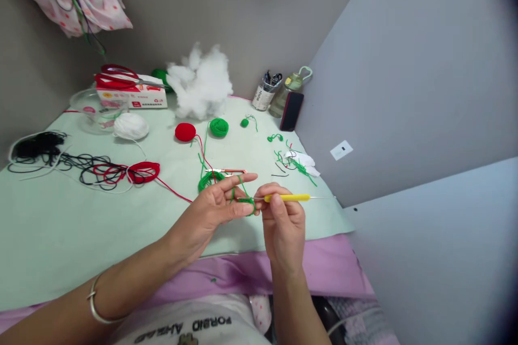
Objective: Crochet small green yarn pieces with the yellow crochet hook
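Note:
My right hand (283,221) grips a crochet hook (287,198) by its yellow handle, its thin metal tip pointing left. Facing it, my left hand (222,202) pinches a small loop of green yarn (247,206) between thumb and fingers. A green strand runs over the raised index finger of that hand, and the hook's tip meets the yarn there. Just behind my left hand lie a coil of green yarn (208,180) and small orange-handled snips (234,172), partly covered by my fingers.
A red yarn ball (185,132), a green yarn ball (219,127) and white stuffing (200,86) sit farther back. Tangled black yarn (38,145) is on the left, near red scissors (117,76) on a box (133,98). A phone (292,111) leans at the right, beyond yarn scraps (301,164).

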A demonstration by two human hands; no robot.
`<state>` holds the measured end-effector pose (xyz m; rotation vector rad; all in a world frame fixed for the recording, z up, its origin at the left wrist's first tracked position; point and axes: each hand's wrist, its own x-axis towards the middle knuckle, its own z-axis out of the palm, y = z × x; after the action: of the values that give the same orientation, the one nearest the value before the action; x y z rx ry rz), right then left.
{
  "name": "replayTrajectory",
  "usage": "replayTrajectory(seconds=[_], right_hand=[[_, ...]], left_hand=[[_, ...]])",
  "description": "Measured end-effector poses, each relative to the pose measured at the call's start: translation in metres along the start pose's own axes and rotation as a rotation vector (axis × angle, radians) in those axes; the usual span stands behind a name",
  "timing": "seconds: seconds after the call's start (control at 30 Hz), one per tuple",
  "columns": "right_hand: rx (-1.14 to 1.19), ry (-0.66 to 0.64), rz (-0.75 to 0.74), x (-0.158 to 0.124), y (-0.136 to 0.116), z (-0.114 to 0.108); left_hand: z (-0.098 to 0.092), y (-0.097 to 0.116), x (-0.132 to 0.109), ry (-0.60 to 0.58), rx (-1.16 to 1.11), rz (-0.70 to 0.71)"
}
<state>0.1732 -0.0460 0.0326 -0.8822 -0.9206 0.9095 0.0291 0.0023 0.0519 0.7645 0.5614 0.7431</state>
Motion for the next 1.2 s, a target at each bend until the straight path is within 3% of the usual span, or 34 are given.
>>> replayTrajectory(seconds=[0.23,0.33,0.47,0.53,0.57,0.63,0.7,0.77,0.83,0.93,1.03,1.1,1.2], right_hand=[[0.045,-0.016,-0.051,0.003,0.005,0.003],[-0.095,-0.027,-0.143,0.000,0.008,0.002],[-0.665,-0.007,-0.522,-0.010,0.016,-0.002],[-0.847,0.008,-0.717,-0.012,0.018,-0.003],[-0.861,0.025,-0.743,-0.012,0.018,-0.004],[-0.730,0.092,-0.622,-0.009,0.017,-0.004],[-0.514,0.140,-0.453,-0.005,0.015,-0.004],[-0.446,0.121,-0.384,-0.002,0.015,-0.004],[-0.589,0.071,-0.484,-0.002,0.017,-0.005],[-0.745,0.081,-0.627,-0.003,0.020,-0.009],[-0.489,0.168,-0.429,-0.001,0.019,-0.012],[-0.302,0.150,-0.286,0.000,0.017,-0.012],[-0.219,0.094,-0.177,0.002,0.019,-0.010]], left_hand=[[-0.011,0.002,-0.004,0.024,0.068,-0.045],[-0.009,-0.001,-0.005,0.054,0.085,0.022],[-0.003,-0.011,-0.004,0.156,0.138,0.154],[-0.003,-0.014,-0.002,0.117,0.067,0.088],[-0.003,-0.014,0.000,0.092,0.011,0.041],[-0.005,-0.013,0.003,0.077,-0.054,-0.010],[-0.004,-0.012,0.006,0.118,-0.032,0.029],[-0.002,-0.011,0.008,0.161,0.014,0.101],[0.000,-0.013,0.010,0.155,-0.003,0.097],[-0.002,-0.017,0.014,0.090,-0.094,-0.026],[-0.007,-0.017,0.016,0.095,-0.074,-0.031],[-0.008,-0.016,0.015,0.118,-0.012,0.004],[-0.005,-0.016,0.014,0.106,0.045,0.050]])
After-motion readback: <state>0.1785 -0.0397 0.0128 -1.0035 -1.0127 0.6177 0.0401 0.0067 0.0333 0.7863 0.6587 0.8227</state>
